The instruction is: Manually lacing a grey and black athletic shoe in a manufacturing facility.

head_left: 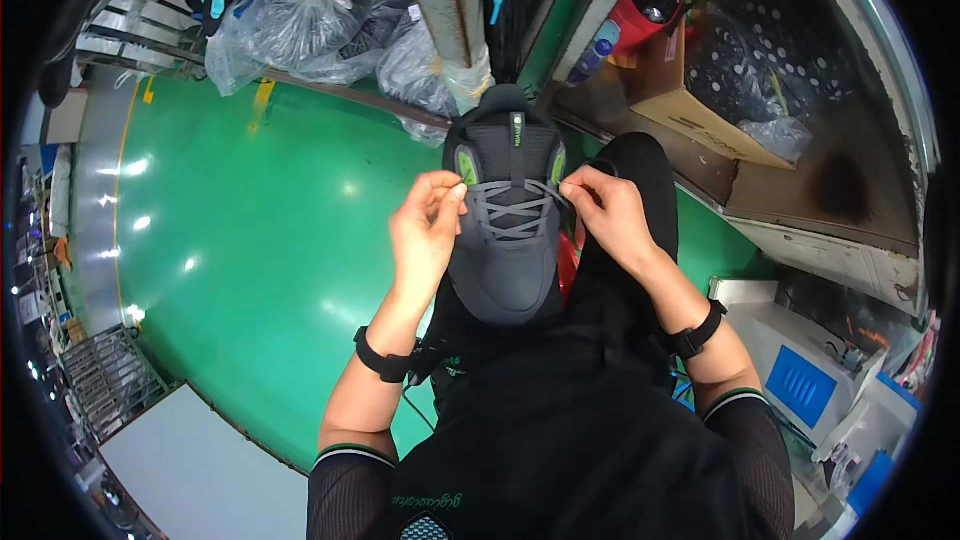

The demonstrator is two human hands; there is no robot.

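A dark grey sports shoe (508, 260) with green accents rests on my lap, toe toward me and tongue pointing away. Grey laces (512, 212) cross its upper. My left hand (425, 230) pinches the lace end at the shoe's left top eyelet. My right hand (608, 212) pinches the lace at the right top eyelet. Both wrists wear black straps. The shoe's sole is hidden beneath it.
A shiny green floor (270, 210) spreads to the left. Clear plastic bags (320, 10) of goods lie at the back. A brown cardboard box (690, 110) stands on a bench at the right. A white and blue machine (800, 370) stands at the lower right.
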